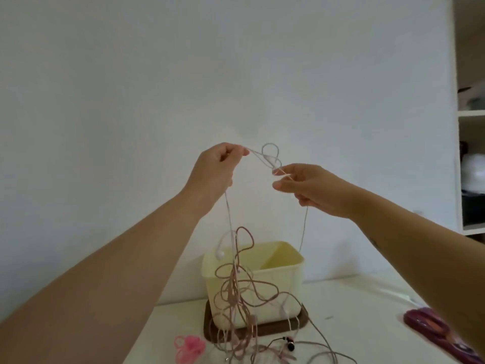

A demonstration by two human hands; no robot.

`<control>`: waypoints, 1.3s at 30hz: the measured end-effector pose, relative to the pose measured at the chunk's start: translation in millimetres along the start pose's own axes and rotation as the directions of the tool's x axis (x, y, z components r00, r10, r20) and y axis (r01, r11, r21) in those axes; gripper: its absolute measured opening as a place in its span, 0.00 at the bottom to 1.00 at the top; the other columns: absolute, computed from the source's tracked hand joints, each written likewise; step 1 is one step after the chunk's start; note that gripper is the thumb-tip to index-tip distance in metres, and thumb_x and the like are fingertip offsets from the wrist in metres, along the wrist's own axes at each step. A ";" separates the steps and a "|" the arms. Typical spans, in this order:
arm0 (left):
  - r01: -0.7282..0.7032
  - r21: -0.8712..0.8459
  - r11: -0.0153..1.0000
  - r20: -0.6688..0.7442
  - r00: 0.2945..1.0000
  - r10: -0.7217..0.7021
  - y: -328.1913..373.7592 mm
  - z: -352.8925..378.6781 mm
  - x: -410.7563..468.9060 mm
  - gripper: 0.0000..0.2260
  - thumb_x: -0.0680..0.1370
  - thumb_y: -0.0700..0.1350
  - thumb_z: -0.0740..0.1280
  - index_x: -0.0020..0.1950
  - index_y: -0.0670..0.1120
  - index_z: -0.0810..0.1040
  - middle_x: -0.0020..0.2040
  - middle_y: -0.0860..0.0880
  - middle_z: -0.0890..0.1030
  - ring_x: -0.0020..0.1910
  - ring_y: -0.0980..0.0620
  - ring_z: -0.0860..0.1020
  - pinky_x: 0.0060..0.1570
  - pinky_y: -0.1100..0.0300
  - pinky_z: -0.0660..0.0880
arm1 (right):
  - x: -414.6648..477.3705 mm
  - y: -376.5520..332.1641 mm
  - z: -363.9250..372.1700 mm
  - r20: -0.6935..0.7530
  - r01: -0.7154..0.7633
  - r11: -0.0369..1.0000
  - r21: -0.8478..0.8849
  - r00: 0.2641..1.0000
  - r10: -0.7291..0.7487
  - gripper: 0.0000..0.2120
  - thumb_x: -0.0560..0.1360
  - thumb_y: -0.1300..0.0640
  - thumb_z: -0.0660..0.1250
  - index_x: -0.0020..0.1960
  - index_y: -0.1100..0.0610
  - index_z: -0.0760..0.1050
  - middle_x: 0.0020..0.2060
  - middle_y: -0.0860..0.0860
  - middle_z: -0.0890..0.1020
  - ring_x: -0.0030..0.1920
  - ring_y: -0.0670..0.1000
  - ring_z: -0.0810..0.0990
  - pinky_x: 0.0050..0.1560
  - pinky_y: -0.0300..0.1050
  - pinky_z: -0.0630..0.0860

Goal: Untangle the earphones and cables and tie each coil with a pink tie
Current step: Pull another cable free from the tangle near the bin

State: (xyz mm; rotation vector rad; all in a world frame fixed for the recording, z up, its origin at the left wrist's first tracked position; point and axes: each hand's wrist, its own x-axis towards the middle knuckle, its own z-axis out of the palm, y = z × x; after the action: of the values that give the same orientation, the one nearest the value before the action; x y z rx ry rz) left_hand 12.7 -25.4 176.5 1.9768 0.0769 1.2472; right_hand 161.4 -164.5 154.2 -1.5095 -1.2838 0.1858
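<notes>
Both hands are raised in front of the wall, holding a thin white earphone cable (270, 156) that forms a small knotted loop between them. My left hand (217, 166) pinches the cable at the loop's left end. My right hand (309, 187) pinches it at the right end. From both hands the cable hangs down into a tangle of pink and white cables (236, 292) that reaches the white table (354, 324). A white earbud (220, 254) dangles in the tangle. A black and red earbud (290, 344) lies on the table. Pink ties (189, 346) lie at the front left.
A pale yellow open box (275, 261) stands on a brown tray (288, 325) behind the tangle, against the wall. Dark red scissors (430, 324) lie at the right, partly hidden by my right forearm. Shelves (471, 114) stand at the far right.
</notes>
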 end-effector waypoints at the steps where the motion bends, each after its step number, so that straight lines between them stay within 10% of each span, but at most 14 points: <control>1: 0.005 -0.044 0.999 -0.045 0.999 -0.007 3.8 -1.8 5.4 0.10 0.80 0.47 0.61 0.43 0.52 0.80 0.29 0.53 0.67 0.25 0.56 0.63 0.31 0.61 0.66 | -3.1 7.1 0.3 0.063 -0.042 0.998 -0.051 0.997 0.045 0.12 0.74 0.56 0.70 0.57 0.53 0.77 0.29 0.40 0.76 0.29 0.44 0.66 0.31 0.33 0.68; 6: -0.062 -0.272 0.960 -0.172 0.985 0.016 31.7 -9.0 26.5 0.09 0.81 0.47 0.61 0.45 0.48 0.79 0.30 0.52 0.64 0.24 0.56 0.59 0.24 0.66 0.62 | -6.1 43.3 -0.7 0.055 -0.230 0.953 -0.197 0.968 0.245 0.07 0.78 0.58 0.64 0.50 0.57 0.80 0.35 0.51 0.82 0.28 0.46 0.72 0.32 0.36 0.71; 10: -0.094 -0.133 0.987 -0.084 0.993 0.084 33.2 -8.8 30.5 0.09 0.81 0.47 0.61 0.44 0.49 0.79 0.29 0.54 0.66 0.23 0.57 0.62 0.24 0.65 0.62 | -11.3 61.8 -1.9 -0.025 -0.446 0.800 -0.401 0.878 0.477 0.13 0.81 0.52 0.57 0.50 0.57 0.78 0.37 0.50 0.83 0.32 0.47 0.77 0.36 0.38 0.72; 14: 0.065 0.139 0.988 0.160 0.983 -0.087 10.2 -6.2 17.0 0.10 0.80 0.47 0.61 0.43 0.48 0.79 0.32 0.51 0.66 0.26 0.56 0.62 0.27 0.64 0.63 | -13.9 69.6 -10.0 0.090 -0.589 0.806 0.051 0.807 0.584 0.18 0.83 0.51 0.52 0.52 0.62 0.76 0.34 0.56 0.82 0.26 0.50 0.77 0.29 0.39 0.69; 19: 0.282 0.428 0.859 0.536 0.686 -0.492 -4.3 -3.1 -9.3 0.09 0.80 0.47 0.62 0.47 0.44 0.78 0.32 0.52 0.66 0.25 0.57 0.66 0.40 0.62 0.78 | -5.0 42.0 -16.2 0.182 -0.455 0.886 0.086 0.882 0.435 0.19 0.83 0.51 0.53 0.58 0.64 0.75 0.24 0.51 0.70 0.24 0.48 0.71 0.32 0.39 0.68; 25: 0.372 -0.068 0.926 0.193 0.915 -0.354 -18.2 16.8 -12.6 0.09 0.82 0.44 0.59 0.44 0.43 0.75 0.33 0.48 0.69 0.31 0.54 0.72 0.48 0.51 0.80 | 15.9 -2.6 -13.0 -0.156 0.076 0.949 0.305 0.987 -0.029 0.17 0.83 0.54 0.52 0.48 0.61 0.77 0.23 0.50 0.73 0.25 0.49 0.74 0.33 0.40 0.71; 28: 0.414 -0.248 0.876 0.191 0.907 -0.374 -25.2 21.3 -19.2 0.09 0.81 0.44 0.59 0.43 0.44 0.74 0.35 0.48 0.72 0.37 0.52 0.76 0.50 0.51 0.78 | 13.5 5.3 -4.1 -0.252 0.129 0.992 -0.013 0.959 -0.128 0.16 0.83 0.54 0.52 0.46 0.58 0.77 0.28 0.53 0.79 0.32 0.52 0.79 0.36 0.43 0.75; 30: 0.372 0.186 0.909 0.373 0.830 -0.416 -35.6 18.1 -30.3 0.09 0.80 0.46 0.61 0.43 0.46 0.76 0.38 0.49 0.76 0.40 0.54 0.75 0.47 0.58 0.75 | 5.7 13.2 2.2 -0.042 -0.188 0.957 -0.220 0.982 0.183 0.16 0.83 0.56 0.51 0.49 0.59 0.76 0.29 0.55 0.80 0.29 0.52 0.78 0.33 0.41 0.72; 33: 0.138 0.612 0.779 0.536 0.651 -0.537 -49.3 15.4 -46.8 0.09 0.80 0.49 0.61 0.44 0.49 0.77 0.42 0.54 0.78 0.41 0.57 0.74 0.40 0.67 0.73 | -12.4 23.5 10.1 0.246 -0.392 0.690 -0.609 0.733 0.634 0.16 0.83 0.54 0.51 0.57 0.59 0.75 0.32 0.54 0.82 0.30 0.50 0.79 0.36 0.40 0.74; 39: 0.286 0.468 0.836 0.406 0.771 -0.491 -59.5 19.0 -52.2 0.08 0.80 0.45 0.62 0.47 0.43 0.78 0.38 0.51 0.79 0.28 0.58 0.75 0.32 0.67 0.75 | -13.7 42.9 11.3 0.131 -0.354 0.782 -0.512 0.868 0.479 0.16 0.83 0.53 0.51 0.52 0.57 0.76 0.31 0.52 0.82 0.25 0.48 0.72 0.32 0.37 0.71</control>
State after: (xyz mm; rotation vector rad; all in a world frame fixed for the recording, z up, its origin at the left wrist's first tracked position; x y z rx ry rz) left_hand 20.8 -17.7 95.8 2.4053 0.4824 0.4147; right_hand 174.0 -160.6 109.7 -2.2613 -1.2225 0.3894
